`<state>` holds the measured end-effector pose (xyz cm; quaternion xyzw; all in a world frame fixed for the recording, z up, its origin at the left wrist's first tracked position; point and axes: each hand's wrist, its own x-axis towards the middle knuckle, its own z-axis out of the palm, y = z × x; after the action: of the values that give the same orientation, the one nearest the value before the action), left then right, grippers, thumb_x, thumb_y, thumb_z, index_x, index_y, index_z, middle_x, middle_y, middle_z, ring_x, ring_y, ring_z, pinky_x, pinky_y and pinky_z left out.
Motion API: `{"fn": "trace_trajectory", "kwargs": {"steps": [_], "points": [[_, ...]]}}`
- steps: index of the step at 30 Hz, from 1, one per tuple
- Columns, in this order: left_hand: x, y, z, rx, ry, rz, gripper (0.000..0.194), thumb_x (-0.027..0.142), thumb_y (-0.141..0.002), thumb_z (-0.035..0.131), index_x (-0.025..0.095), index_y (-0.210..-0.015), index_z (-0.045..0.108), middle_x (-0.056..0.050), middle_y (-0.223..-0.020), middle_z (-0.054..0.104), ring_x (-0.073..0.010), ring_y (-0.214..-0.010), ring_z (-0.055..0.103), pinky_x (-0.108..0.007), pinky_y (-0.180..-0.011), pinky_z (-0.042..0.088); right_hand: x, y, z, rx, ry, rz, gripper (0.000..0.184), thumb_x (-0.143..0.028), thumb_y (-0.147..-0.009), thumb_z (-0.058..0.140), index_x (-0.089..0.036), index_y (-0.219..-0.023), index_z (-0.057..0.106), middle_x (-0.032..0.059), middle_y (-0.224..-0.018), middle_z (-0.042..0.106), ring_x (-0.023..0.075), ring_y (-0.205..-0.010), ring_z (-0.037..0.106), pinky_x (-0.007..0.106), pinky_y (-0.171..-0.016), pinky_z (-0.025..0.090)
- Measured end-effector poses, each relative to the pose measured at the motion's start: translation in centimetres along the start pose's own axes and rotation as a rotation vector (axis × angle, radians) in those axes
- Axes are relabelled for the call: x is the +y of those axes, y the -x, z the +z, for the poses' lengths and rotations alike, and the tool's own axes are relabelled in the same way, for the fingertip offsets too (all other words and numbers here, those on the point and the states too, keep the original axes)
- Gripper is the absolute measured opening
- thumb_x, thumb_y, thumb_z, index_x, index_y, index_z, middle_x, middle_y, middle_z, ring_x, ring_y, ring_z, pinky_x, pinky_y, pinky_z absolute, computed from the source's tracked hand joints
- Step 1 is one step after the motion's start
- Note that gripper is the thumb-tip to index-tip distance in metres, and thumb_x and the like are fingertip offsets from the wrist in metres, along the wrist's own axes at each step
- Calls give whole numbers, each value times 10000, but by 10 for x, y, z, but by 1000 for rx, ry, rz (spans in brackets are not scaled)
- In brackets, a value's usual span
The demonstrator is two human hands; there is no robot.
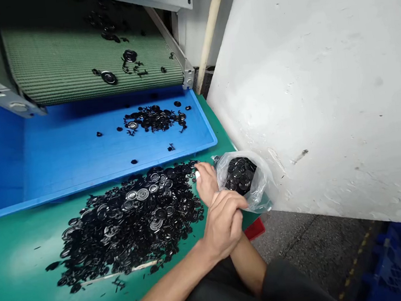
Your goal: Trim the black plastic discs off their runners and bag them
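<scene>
My forearms cross in front of me. My left hand (pixel 226 220) is at the near-left rim of a clear plastic bag (pixel 263 177), its fingers curled together; what they hold, if anything, is hidden. Inside the bag lie many round black plastic parts (pixel 241 174). My right hand (pixel 207 183) reaches under and past the left one to the far right end of a pile of black plastic parts (pixel 136 220). Its fingers are bent and closed beside the pile, with something white on one digit. I cannot make out what is between them.
A blue tray (pixel 59 152) behind the pile holds scattered black parts. Above it, a green conveyor belt (pixel 67 64) carries more. The pile lies on a green tabletop (pixel 24 252). A large white panel (pixel 323 83) stands at right; blue crates (pixel 394 263) are on the floor.
</scene>
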<state>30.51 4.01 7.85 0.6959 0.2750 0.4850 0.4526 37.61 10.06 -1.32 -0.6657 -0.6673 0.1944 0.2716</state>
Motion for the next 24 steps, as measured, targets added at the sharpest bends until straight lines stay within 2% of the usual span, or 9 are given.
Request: {"fn": "trace_trajectory", "kwargs": {"steps": [3, 5, 7, 10, 13, 16, 19, 21, 24], "points": [[-2, 32, -25, 36, 0, -131, 283, 57, -892, 372, 233, -881, 593, -54, -834, 675, -220, -837, 627, -380, -776, 474, -3, -27, 1, -9, 182, 16, 439, -60, -891, 402, -179, -1256, 615, 119, -1321, 554, 276, -1113, 483, 437, -979, 413], [-6, 50, -42, 88, -7, -266, 261, 99, -898, 393, 237, -838, 606, -52, -825, 679, -223, -848, 636, -367, -774, 484, -3, -35, 2, -73, 257, 8, 398, -75, -882, 448, -201, -1193, 661, 115, -1257, 598, 288, -1051, 497, 436, -915, 434], [-12, 63, -59, 185, -14, -423, 242, 149, -900, 411, 240, -795, 609, -45, -823, 684, -221, -849, 644, -347, -765, 492, -2, -34, 2, -109, 315, -15, 365, -91, -880, 479, -210, -1161, 679, 117, -1187, 629, 295, -1023, 503, 440, -889, 437], [-22, 74, -76, 328, -28, -634, 204, 226, -896, 448, 236, -775, 613, -34, -846, 701, -218, -872, 647, -333, -787, 489, -1, -21, -2, -100, 307, -52, 382, -87, -888, 466, -194, -1199, 660, 122, -1109, 658, 294, -1047, 514, 453, -931, 426], [-35, 73, -84, 420, 46, -776, 153, 291, -898, 499, 220, -870, 632, -42, -947, 715, -201, -861, 627, -328, -800, 481, -7, -5, -9, -39, 33, 43, 424, -65, -878, 422, -174, -1229, 633, 106, -1104, 679, 252, -1045, 574, 431, -964, 452], [-44, 65, -84, 487, 264, -828, 229, 377, -911, 533, 201, -1042, 600, -64, -1012, 698, -180, -801, 610, -294, -678, 483, -19, 9, -15, -89, -458, 278, 329, -188, -894, 464, -186, -1173, 640, 64, -965, 707, 179, -815, 669, 342, -783, 556], [-48, 58, -84, 460, 389, -828, 334, 465, -902, 559, 189, -1088, 590, -59, -947, 684, -175, -755, 609, -271, -595, 463, -35, 24, -19, -169, -819, 408, 277, -332, -845, 597, -181, -1067, 663, 35, -841, 697, 147, -675, 684, 276, -635, 576], [-48, 57, -85, 384, 382, -819, 340, 487, -890, 576, 185, -1041, 621, -35, -844, 677, -161, -685, 591, -270, -598, 457, -45, 33, -22, -168, -907, 418, 293, -335, -795, 665, -178, -1043, 670, 36, -871, 695, 146, -699, 695, 269, -650, 588], [-49, 61, -88, 298, 321, -803, 308, 479, -868, 612, 184, -935, 669, -9, -737, 657, -140, -608, 543, -263, -597, 438, -55, 44, -24, -177, -863, 357, 277, -304, -815, 633, -193, -1064, 682, 45, -986, 673, 134, -728, 695, 278, -698, 601]]}}
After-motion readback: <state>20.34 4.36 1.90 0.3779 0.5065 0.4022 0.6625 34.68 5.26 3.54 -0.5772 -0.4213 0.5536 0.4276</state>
